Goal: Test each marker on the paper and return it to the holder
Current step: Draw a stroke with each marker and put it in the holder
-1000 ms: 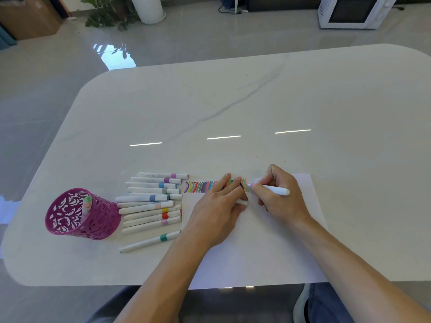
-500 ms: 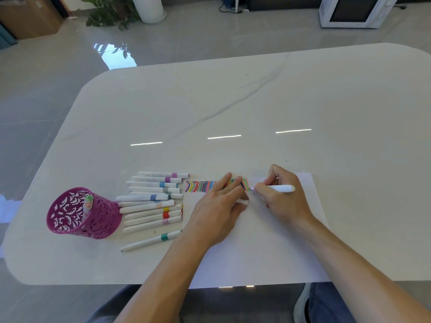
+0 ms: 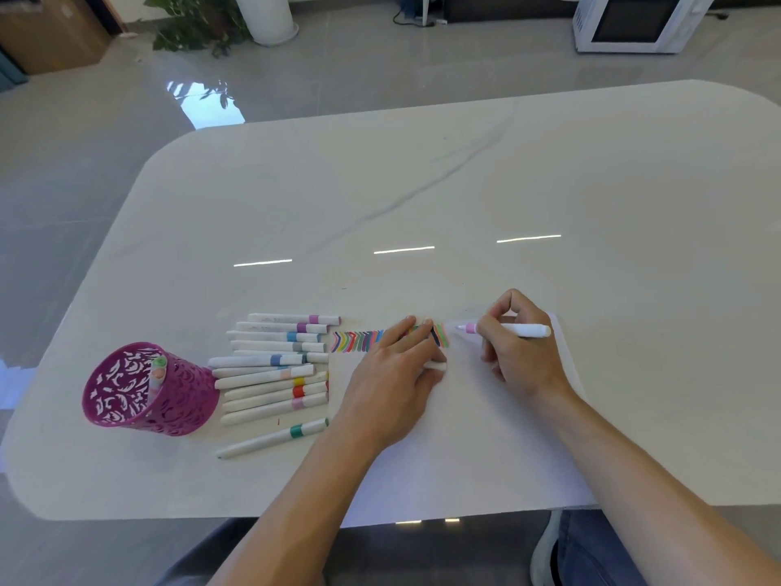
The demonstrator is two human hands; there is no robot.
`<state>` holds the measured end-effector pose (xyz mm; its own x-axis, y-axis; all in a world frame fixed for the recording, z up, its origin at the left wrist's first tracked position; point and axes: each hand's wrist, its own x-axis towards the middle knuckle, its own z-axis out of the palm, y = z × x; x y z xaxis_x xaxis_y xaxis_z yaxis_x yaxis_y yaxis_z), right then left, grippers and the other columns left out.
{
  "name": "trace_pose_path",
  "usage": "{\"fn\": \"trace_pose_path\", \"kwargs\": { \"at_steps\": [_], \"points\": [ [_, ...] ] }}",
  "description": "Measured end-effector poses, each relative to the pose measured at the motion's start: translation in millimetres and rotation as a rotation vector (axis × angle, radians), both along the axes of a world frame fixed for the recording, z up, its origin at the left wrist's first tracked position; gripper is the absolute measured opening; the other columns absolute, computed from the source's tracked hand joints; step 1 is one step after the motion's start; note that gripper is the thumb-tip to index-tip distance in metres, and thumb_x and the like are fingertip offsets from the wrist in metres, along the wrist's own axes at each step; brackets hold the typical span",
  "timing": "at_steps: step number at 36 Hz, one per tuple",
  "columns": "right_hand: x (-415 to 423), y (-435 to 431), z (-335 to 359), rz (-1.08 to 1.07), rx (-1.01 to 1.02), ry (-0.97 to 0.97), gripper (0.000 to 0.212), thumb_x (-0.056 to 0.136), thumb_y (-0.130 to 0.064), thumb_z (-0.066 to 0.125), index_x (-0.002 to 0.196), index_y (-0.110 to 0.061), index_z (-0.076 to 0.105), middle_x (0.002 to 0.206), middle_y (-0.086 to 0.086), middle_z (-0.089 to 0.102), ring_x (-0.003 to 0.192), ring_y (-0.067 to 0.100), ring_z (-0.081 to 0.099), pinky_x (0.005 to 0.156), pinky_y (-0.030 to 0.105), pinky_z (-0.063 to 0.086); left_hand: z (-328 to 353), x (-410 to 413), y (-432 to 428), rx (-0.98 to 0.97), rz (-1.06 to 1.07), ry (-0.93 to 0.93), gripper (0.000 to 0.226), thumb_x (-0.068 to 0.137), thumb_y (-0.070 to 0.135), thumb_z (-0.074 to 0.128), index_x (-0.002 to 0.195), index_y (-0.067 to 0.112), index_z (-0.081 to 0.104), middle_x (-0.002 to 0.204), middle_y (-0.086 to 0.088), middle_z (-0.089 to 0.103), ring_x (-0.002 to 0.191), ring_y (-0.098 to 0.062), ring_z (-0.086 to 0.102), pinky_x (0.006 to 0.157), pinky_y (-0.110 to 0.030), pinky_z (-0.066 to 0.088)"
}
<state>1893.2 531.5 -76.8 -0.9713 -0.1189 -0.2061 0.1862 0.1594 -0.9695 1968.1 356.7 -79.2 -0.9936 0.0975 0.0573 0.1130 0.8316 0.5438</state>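
The person's right hand (image 3: 520, 357) is gripping one pink-banded marker (image 3: 520, 330), fingers and thumb curled round its white barrel. The bare tip is pointing left, just beside the last stroke in the single row of colour marks (image 3: 355, 341); whether the tip is touching the sheet cannot be told. The left hand (image 3: 389, 382) is pressing down on the one sheet of paper (image 3: 486, 437) with straight fingers that are covering the middle of that row, so the strokes cannot be counted. Its thumb is pinching one small white cap (image 3: 436, 366) against the side of the hand. Left of the paper, a bunch of capped markers (image 3: 274, 361) is lying side by side on the white table (image 3: 422, 184), caps towards the sheet. About eleven are showing there, packed too closely for a sure count. One more, the green-banded marker (image 3: 270, 441), is lying apart on the near side of the bunch, slanted. Further left, one magenta cut-out holder (image 3: 177, 395) is standing upright, with two markers (image 3: 159, 367) sticking up inside it, one green-topped and one peach-topped.
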Motion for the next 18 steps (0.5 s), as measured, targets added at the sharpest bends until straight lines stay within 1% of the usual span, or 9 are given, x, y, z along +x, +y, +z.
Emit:
{"fn": "trace_pose_path", "kwargs": {
  "at_steps": [1, 3, 5, 8, 10, 13, 14, 16, 18],
  "points": [
    [0, 1, 2, -0.006, -0.01, -0.007, 0.024, 0.077, -0.018, 0.072, 0.074, -0.013, 0.049, 0.049, 0.004, 0.056, 0.042, 0.014, 0.044, 0.039, 0.02, 0.035, 1, 1, 0, -0.005, 0.001, 0.01, 0.01, 0.094, 0.019, 0.066, 0.103, 0.017, 0.07, 0.141, 0.006, 0.058, 0.141, -0.014, 0.034, 0.108, 0.001, 0.008],
    [0, 2, 5, -0.012, -0.033, -0.009, 0.022, 0.083, -0.014, 0.074, 0.077, -0.015, 0.053, 0.052, 0.004, 0.059, 0.043, 0.015, 0.046, 0.04, 0.022, 0.037, 2, 2, -1, 0.007, 0.011, 0.003, 0.011, 0.092, 0.019, 0.068, 0.103, 0.018, 0.072, 0.142, 0.004, 0.058, 0.14, -0.014, 0.037, 0.107, 0.002, 0.005],
    [1, 2, 9, -0.007, -0.043, 0.006, 0.02, 0.087, -0.011, 0.076, 0.082, -0.016, 0.057, 0.056, 0.004, 0.062, 0.045, 0.015, 0.05, 0.041, 0.022, 0.04, 2, 2, -1, 0.027, 0.031, -0.028, 0.014, 0.093, 0.022, 0.068, 0.106, 0.022, 0.072, 0.148, 0.005, 0.051, 0.144, -0.012, 0.034, 0.107, 0.001, 0.006],
    [5, 2, 16, -0.001, -0.059, 0.014, 0.014, 0.089, -0.017, 0.077, 0.091, -0.015, 0.063, 0.061, 0.004, 0.067, 0.049, 0.017, 0.055, 0.045, 0.023, 0.045, 2, 2, -3, 0.036, 0.033, -0.054, 0.014, 0.094, 0.025, 0.066, 0.108, 0.024, 0.071, 0.152, 0.008, 0.046, 0.144, -0.009, 0.032, 0.107, 0.0, 0.008],
    [8, 3, 21, -0.005, -0.064, 0.009, 0.014, 0.087, -0.021, 0.078, 0.094, -0.014, 0.068, 0.066, 0.006, 0.07, 0.052, 0.017, 0.058, 0.048, 0.024, 0.048, 4, 2, -3, 0.038, 0.035, -0.055, 0.014, 0.095, 0.027, 0.065, 0.108, 0.025, 0.07, 0.154, 0.011, 0.043, 0.143, -0.007, 0.031, 0.106, 0.0, 0.009],
    [13, 4, 28, -0.013, -0.068, 0.001, 0.007, 0.092, -0.018, 0.075, 0.093, -0.012, 0.074, 0.074, 0.011, 0.074, 0.056, 0.018, 0.061, 0.052, 0.028, 0.052, 5, 3, -5, 0.048, 0.044, -0.055, 0.016, 0.096, 0.029, 0.063, 0.111, 0.028, 0.069, 0.155, 0.014, 0.04, 0.143, -0.005, 0.03, 0.111, -0.01, 0.018],
    [15, 4, 31, -0.012, -0.072, 0.001, 0.008, 0.094, -0.018, 0.072, 0.091, -0.011, 0.076, 0.076, 0.012, 0.075, 0.057, 0.018, 0.061, 0.053, 0.029, 0.052, 6, 3, -5, 0.056, 0.047, -0.051, 0.016, 0.097, 0.029, 0.063, 0.112, 0.028, 0.069, 0.154, 0.015, 0.041, 0.143, -0.005, 0.03, 0.113, -0.014, 0.021],
    [18, 5, 37, -0.012, -0.079, 0.005, 0.022, 0.098, -0.021, 0.066, 0.084, -0.013, 0.08, 0.079, 0.013, 0.075, 0.059, 0.017, 0.061, 0.055, 0.028, 0.054, 8, 4, -6, 0.073, 0.056, -0.038, 0.018, 0.097, 0.029, 0.062, 0.114, 0.027, 0.069, 0.152, 0.014, 0.044, 0.142, -0.005, 0.032, 0.114, -0.019, 0.026],
    [21, 5, 43, -0.017, -0.078, 0.013, 0.029, 0.099, -0.025, 0.062, 0.08, -0.016, 0.082, 0.081, 0.012, 0.076, 0.061, 0.017, 0.063, 0.057, 0.027, 0.055, 10, 6, -5, 0.08, 0.091, -0.008, 0.018, 0.098, 0.03, 0.062, 0.114, 0.026, 0.07, 0.144, 0.014, 0.052, 0.137, -0.006, 0.038, 0.109, -0.019, 0.03]
  ]
}}
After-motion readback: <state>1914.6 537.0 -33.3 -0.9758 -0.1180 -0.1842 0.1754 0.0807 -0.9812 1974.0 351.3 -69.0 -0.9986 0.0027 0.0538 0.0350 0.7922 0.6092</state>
